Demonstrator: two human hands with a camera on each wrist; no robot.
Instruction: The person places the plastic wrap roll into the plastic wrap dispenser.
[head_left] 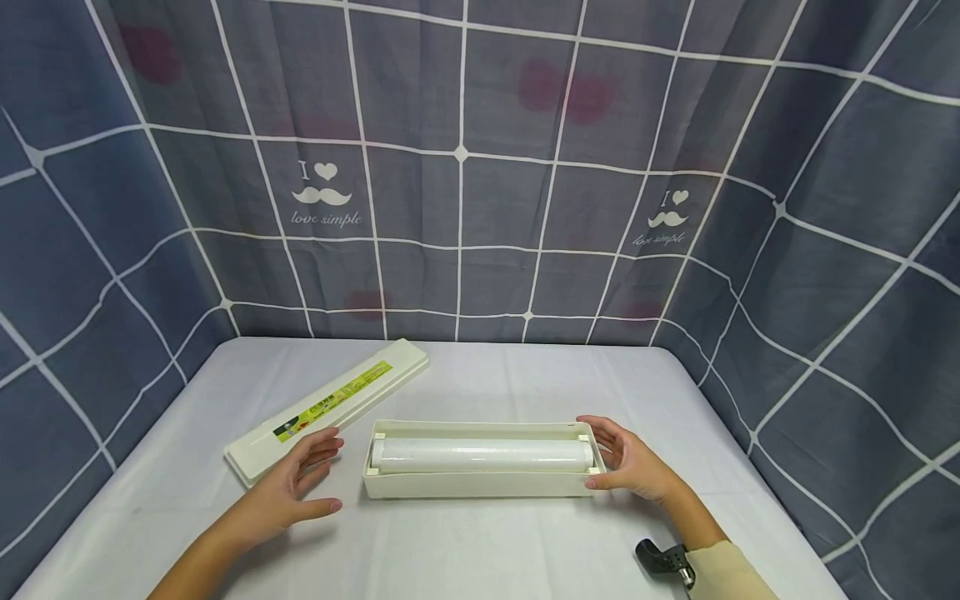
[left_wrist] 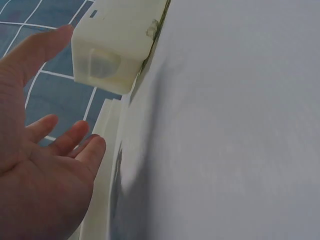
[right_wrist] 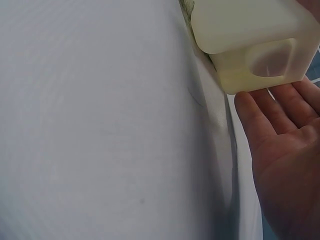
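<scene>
A long cream plastic box [head_left: 480, 486], its top off, sits on the white table with a glossy white film roll [head_left: 483, 455] lying lengthwise inside. My right hand [head_left: 637, 467] spans the box's right end, thumb at the near corner and fingers at the far one. In the right wrist view, fingertips [right_wrist: 245, 100] meet the edge of the box's end wall [right_wrist: 270, 62]. My left hand [head_left: 281, 492] is apart from the box's left end, fingers loosely spread and holding nothing. Behind it lies the cream lid [head_left: 397, 367] with a yellow-green label.
A white cloth covers the table [head_left: 480, 550]. Dark blue-grey curtains [head_left: 495, 208] with white grid lines stand along the back and both sides. A black strap-like piece [head_left: 660, 557] sits at the right wrist, by a beige sleeve [head_left: 723, 575].
</scene>
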